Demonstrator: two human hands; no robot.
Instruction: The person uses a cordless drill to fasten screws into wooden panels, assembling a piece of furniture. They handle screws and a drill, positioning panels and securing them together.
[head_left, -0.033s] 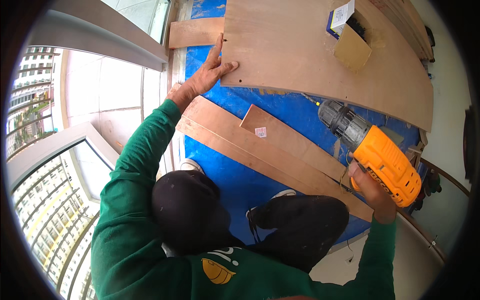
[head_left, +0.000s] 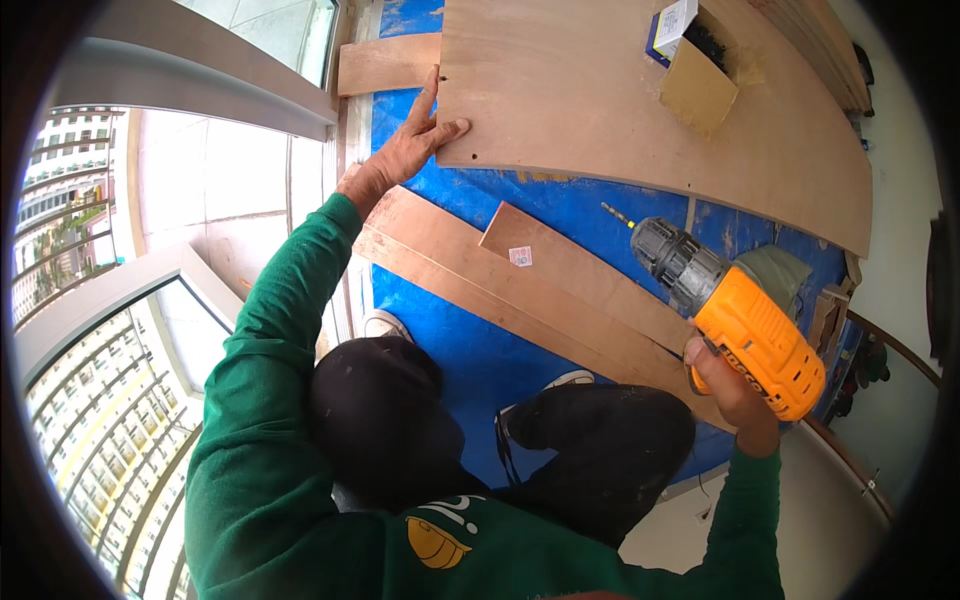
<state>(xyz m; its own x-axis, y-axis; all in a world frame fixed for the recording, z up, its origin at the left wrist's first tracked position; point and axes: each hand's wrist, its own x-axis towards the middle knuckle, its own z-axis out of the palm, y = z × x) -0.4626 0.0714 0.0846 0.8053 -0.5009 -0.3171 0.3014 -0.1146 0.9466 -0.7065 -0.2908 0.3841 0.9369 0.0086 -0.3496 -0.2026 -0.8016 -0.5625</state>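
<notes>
My left hand [head_left: 408, 145] rests at the left edge of a large wooden panel [head_left: 570, 90]. Its thumb lies on the panel's top near a corner, and the index finger stretches along the edge; the fingers are apart. The panel has small dark holes close to that edge. In my right hand [head_left: 728, 385] is an orange and black cordless drill [head_left: 765, 340], gripped by its handle. A slim bit [head_left: 617, 214] sticks out of the chuck and points up and left, apart from the panel's near edge. The drill body covers part of my right fingers.
Long wooden boards [head_left: 470, 255] and a shorter board [head_left: 575, 265] with a small sticker lie on blue floor sheeting [head_left: 440, 345]. An opened cardboard box [head_left: 698, 85] holding dark small pieces stands on the panel. Window frames [head_left: 190, 75] are at the left, stacked boards [head_left: 815, 50] at far right.
The drill and my right hand have shifted slightly left, and the bit sits a little lower, farther from the panel's edge. My left hand stays at the panel.
</notes>
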